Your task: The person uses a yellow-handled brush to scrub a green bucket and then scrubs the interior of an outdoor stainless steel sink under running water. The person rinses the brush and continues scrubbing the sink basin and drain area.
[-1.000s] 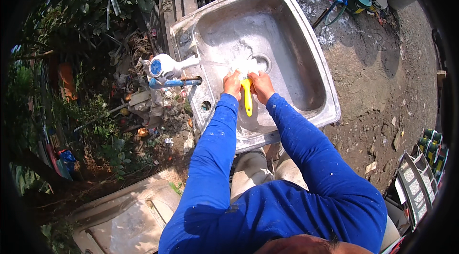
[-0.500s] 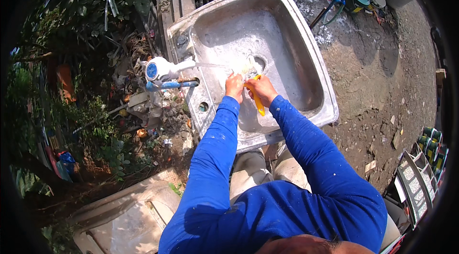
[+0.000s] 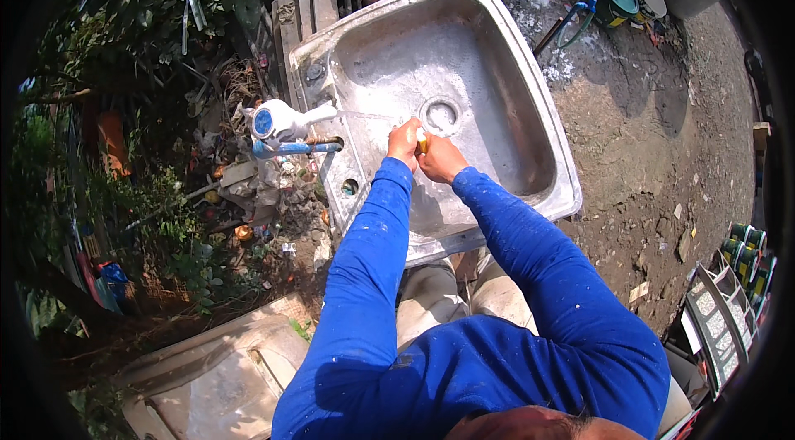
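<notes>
Grip narrow, our right hand (image 3: 444,160) holds a yellow tool (image 3: 423,142), mostly hidden, over the sink (image 3: 493,142); our left hand (image 3: 403,142) meets the right, though we cannot tell whether it clasps too. Just beyond our hands lies the drain (image 3: 440,114); leftward, water (image 3: 360,114) streams from a white tap (image 3: 290,119).

no readable words or numbers, yellow label-like patches on the dark green containers (image 3: 743,251) at the right edge, too small to read, another patch on the green bucket (image 3: 618,2) at upper right, likewise illegible
</notes>
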The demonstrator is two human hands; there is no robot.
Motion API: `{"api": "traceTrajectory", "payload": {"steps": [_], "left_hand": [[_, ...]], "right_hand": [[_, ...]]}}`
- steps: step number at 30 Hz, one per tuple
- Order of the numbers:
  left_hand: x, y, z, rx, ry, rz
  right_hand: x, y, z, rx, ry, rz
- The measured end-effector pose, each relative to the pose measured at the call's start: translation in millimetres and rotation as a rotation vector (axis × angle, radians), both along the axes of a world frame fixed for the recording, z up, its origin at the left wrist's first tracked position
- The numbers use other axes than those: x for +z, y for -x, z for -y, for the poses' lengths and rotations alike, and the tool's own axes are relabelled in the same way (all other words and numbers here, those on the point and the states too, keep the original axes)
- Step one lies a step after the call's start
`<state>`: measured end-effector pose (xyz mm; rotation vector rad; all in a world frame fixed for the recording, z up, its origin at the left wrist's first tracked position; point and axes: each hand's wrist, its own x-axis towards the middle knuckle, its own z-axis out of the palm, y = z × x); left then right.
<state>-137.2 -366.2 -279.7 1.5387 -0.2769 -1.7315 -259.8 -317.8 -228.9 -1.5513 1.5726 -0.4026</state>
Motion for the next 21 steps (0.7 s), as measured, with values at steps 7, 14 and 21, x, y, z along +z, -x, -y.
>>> {"api": "traceTrajectory", "payload": {"steps": [7, 14, 21], "left_hand": [[12.6, 1.0, 1.5, 0.163, -0.011, 0.022], [9.3, -1.7, 3.3, 0.17, 0.072, 0.029], [17.8, -8.3, 12.1, 0.214, -0.005, -0.087]], "right_hand": [[23.3, 5.6, -0.5, -0.001, -0.062, 0.022], [9.4, 6.7, -1.9, -0.054, -0.07, 0.131], [23.8, 15.9, 1.4, -0.139, -0.436, 0.614]]}}
